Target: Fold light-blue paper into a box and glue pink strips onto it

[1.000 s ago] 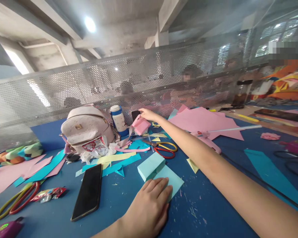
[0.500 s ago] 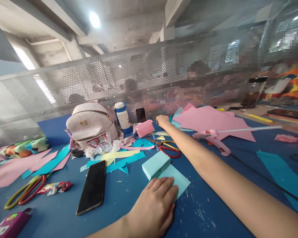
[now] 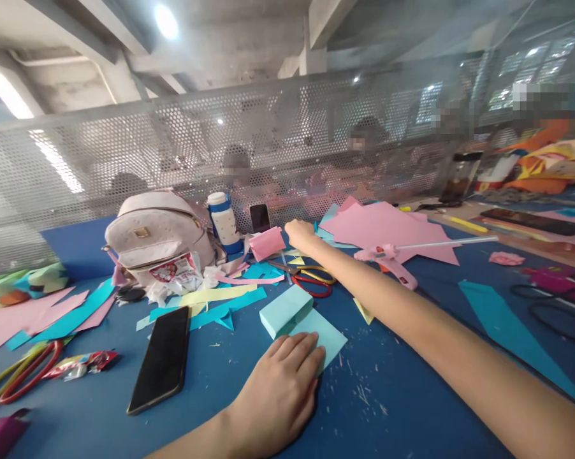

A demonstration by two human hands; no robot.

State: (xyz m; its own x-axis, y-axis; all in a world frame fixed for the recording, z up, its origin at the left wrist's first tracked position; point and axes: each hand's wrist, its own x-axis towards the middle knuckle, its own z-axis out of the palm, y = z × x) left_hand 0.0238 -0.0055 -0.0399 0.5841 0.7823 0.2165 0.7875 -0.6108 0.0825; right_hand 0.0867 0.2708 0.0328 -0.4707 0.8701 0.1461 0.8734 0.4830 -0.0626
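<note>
My left hand [image 3: 280, 386] rests palm down on the near part of a folded sheet of light blue paper [image 3: 288, 309], its fingers bent and close together. The paper's left end stands up as a boxy fold on the table. Stretched out far ahead, my right hand [image 3: 299, 234] is closed like a fist, and its fingertips are hidden. Just left of it lies a folded pink paper [image 3: 267, 243]. Nearer to me are scissors with red handles [image 3: 311, 284]. A pink glue gun [image 3: 385, 261] lies to the right of my right forearm.
A dark phone [image 3: 160, 360] lies left of my left hand. Behind are a pale backpack [image 3: 160, 223], a white-and-blue bottle [image 3: 224, 223], and a perforated metal screen [image 3: 182, 146]. Pink sheets [image 3: 383, 223] and a blue paper strip [image 3: 512, 338] lie to the right. People show blurred beyond the screen.
The view has turned a little to the right, so everything appears farther left. Against the table, both hands look much the same, and the light blue paper stays under my left hand.
</note>
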